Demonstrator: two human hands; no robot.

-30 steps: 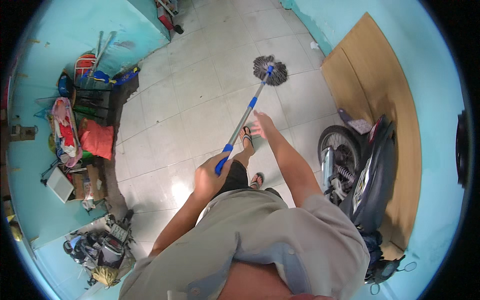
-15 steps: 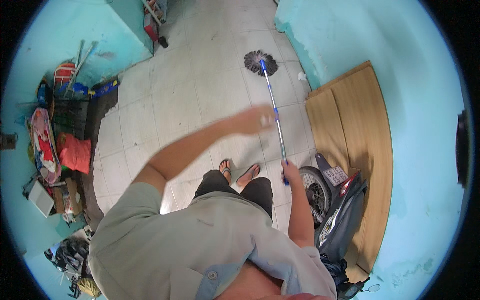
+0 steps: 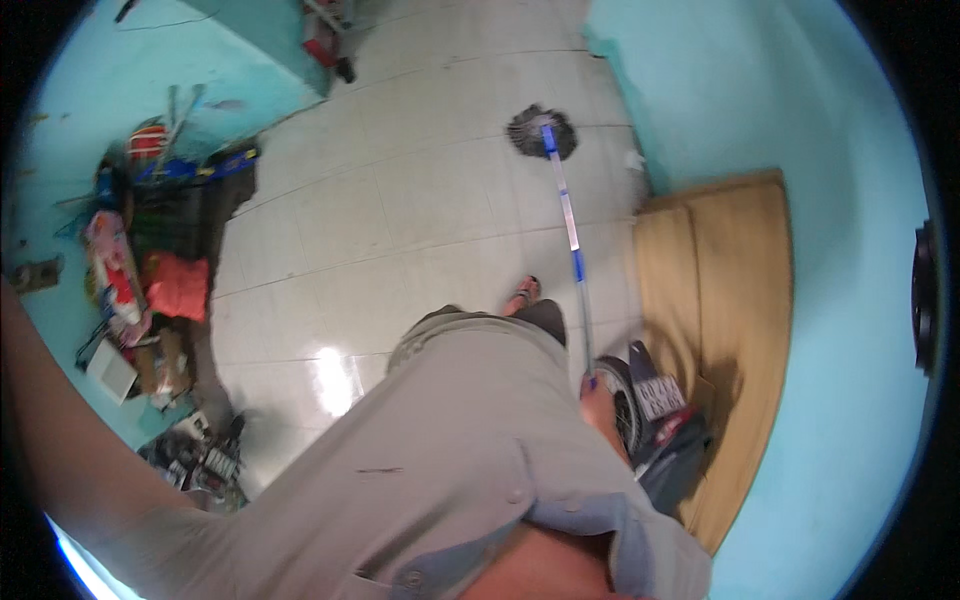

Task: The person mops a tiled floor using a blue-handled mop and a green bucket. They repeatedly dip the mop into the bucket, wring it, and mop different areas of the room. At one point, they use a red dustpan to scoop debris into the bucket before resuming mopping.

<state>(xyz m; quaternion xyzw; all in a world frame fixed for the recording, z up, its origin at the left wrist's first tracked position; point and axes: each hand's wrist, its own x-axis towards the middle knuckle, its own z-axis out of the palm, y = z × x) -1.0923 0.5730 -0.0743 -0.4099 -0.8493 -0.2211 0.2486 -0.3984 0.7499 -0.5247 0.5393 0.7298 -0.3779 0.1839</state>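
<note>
My right hand (image 3: 597, 400) is closed around the near end of a mop's pole, beside the motorcycle's rear wheel. The silver-and-blue pole (image 3: 586, 315) runs away from me across the floor. At its far end the mop head (image 3: 541, 145), grey and shaggy, rests on the tiles near the right wall. My left forearm (image 3: 70, 420) is raised at the left rim of the picture; the hand at its end is out of sight.
Brown boards (image 3: 745, 290) lean on the turquoise right wall, behind the motorcycle (image 3: 675, 460). Along the left wall stand a red bag (image 3: 177, 285), a white box (image 3: 111, 371) and assorted clutter. My sandalled foot (image 3: 526, 290) is on pale floor tiles (image 3: 400, 200).
My left arm has swung from beside the pole out to the left rim, taking that hand out of view. My right hand keeps hold of the mop, and my view has shifted.
</note>
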